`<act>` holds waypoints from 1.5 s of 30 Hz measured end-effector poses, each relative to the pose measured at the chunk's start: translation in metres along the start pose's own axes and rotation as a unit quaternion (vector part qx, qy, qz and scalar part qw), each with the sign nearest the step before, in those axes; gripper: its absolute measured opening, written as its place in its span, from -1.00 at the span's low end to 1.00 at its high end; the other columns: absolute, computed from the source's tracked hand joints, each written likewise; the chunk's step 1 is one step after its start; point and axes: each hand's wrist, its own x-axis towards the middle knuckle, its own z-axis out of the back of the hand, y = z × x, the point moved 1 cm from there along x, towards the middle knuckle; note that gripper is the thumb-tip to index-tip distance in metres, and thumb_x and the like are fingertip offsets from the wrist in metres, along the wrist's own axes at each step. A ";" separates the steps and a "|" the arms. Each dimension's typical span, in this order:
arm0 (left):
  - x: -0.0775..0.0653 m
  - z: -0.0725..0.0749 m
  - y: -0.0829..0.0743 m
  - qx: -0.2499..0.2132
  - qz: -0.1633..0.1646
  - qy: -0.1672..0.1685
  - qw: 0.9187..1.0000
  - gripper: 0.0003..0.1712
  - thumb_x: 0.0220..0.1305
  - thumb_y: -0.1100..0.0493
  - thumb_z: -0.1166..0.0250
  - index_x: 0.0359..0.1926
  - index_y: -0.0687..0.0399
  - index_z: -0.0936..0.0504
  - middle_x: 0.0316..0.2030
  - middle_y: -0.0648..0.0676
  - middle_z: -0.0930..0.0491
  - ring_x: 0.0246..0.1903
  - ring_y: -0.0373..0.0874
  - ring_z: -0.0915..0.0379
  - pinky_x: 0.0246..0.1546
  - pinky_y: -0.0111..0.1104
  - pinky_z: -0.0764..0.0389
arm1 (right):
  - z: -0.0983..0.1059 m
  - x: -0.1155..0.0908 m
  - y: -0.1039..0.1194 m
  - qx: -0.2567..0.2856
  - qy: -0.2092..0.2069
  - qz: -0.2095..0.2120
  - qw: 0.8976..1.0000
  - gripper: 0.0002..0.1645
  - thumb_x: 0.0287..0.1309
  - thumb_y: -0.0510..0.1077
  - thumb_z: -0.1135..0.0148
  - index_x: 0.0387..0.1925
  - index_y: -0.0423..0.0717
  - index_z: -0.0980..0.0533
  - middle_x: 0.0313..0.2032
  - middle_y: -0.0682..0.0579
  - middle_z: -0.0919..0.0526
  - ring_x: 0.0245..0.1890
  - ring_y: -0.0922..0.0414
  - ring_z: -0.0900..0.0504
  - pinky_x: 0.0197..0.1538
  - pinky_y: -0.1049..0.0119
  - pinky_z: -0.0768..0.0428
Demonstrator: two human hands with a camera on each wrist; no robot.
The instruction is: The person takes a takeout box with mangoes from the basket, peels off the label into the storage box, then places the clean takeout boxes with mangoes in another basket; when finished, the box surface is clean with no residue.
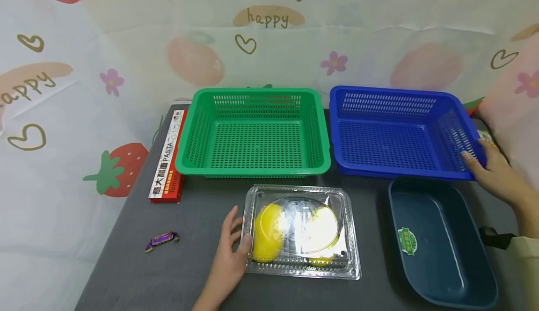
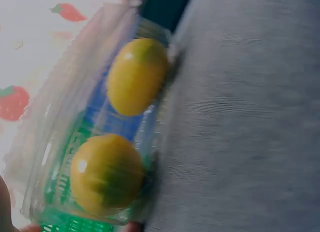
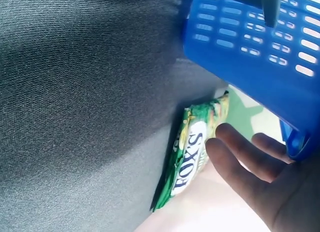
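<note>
A clear plastic clamshell box (image 1: 301, 271) lies at the front centre, with two yellow fruits (image 2: 137, 77) inside, green-tinged in the left wrist view. My left hand (image 1: 227, 255) is at the box's left edge, fingers spread and loosely bent beside it, thumb overlapping the rim. To the right, my right hand (image 1: 498, 173) grips the right end of a blue perforated basket (image 1: 381, 147), thumb inside the wall and fingers outside. In the right wrist view those fingers (image 3: 245, 167) extend past the basket's corner, near a green FOX'S packet (image 3: 192, 147) on the table.
Left of the blue basket stands a green basket (image 1: 257, 145), with a red and white pasta box (image 1: 168, 161) along its left side. A dark teal bin (image 1: 438, 245) sits front right. One purple-wrapped candy (image 1: 162, 240) lies front left. A patterned cloth hangs behind.
</note>
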 end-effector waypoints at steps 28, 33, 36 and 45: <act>0.014 0.013 -0.016 -0.073 0.029 0.084 0.993 -0.36 0.36 -0.09 -0.15 0.40 -0.52 -0.14 0.42 0.21 -0.11 0.31 0.18 -0.22 0.06 0.03 -0.46 | 0.000 0.004 -0.001 -0.032 0.018 -0.031 0.999 -0.12 0.45 0.09 0.30 0.44 -0.29 0.43 0.24 -0.71 0.13 0.15 -0.62 0.03 0.06 -0.54 -0.03; 0.008 0.012 -0.029 -0.060 0.021 0.085 0.994 -0.38 0.35 -0.09 -0.17 0.37 -0.57 -0.20 0.41 0.04 -0.16 0.27 0.07 -0.30 -0.10 -0.17 -0.56 | 0.001 0.002 -0.001 -0.028 0.014 -0.025 0.999 -0.13 0.45 0.06 0.28 0.44 -0.32 0.41 0.20 -0.72 0.06 0.02 -0.59 -0.14 -0.06 -0.47 -0.27; 0.004 0.011 -0.039 -0.052 0.020 0.082 0.995 -0.39 0.35 -0.09 -0.17 0.35 -0.59 -0.21 0.42 -0.06 -0.16 0.26 0.02 -0.32 -0.18 -0.21 -0.56 | 0.001 0.002 -0.001 -0.027 0.010 -0.017 0.999 -0.13 0.44 0.04 0.25 0.44 -0.35 0.39 0.17 -0.73 0.02 -0.08 -0.54 -0.22 -0.20 -0.38 -0.37; 0.001 -0.001 -0.067 -0.037 0.037 0.078 0.996 -0.42 0.35 -0.12 -0.16 0.32 -0.66 -0.22 -0.57 0.04 -0.42 -0.74 -0.15 -0.10 -0.66 -0.35 -0.28 | -0.002 0.006 -0.006 -0.030 -0.018 -0.005 0.999 -0.15 0.43 0.01 0.20 0.44 -0.38 0.29 0.14 -0.70 -0.07 -0.12 -0.50 -0.28 -0.32 -0.23 -0.48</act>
